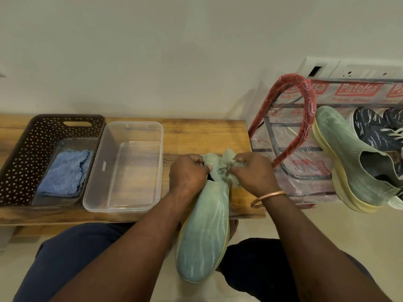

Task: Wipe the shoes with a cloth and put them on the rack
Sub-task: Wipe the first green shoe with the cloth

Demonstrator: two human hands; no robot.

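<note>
Your forearms fill the bottom of the frame, and between them the green shoe (202, 232) lies toe toward you, its heel end resting over the front edge of the wooden bench (196, 136). Your left hand (188, 173) is closed in a pinch on the knit collar at the left of the opening; your right hand (253, 173), the one above the bangle (267, 198), is pinched shut on the laces or tongue at the right. Neither hand is spread.

The shoe looks light and soft: a thin mesh upper that will crumple under pressure, on a thicker yellowish sole that should stay firm. I'd judge the collar too floppy to carry it by, so hold it at the sole or with fingers inside the heel, and brace the upper from within when you wipe.

The blue cloth (63, 175) is not in your hands; it lies folded in a dish inside the dark perforated basket (32, 144) at left centre of the frame. The clear plastic tub (124, 166) just beside it holds nothing visible.

At right centre, the rack (290, 136), wrapped in printed plastic, already carries the matching green shoe (340, 149) and a dark patterned pair (370, 129). This shoe probably still needs its wipe.
</note>
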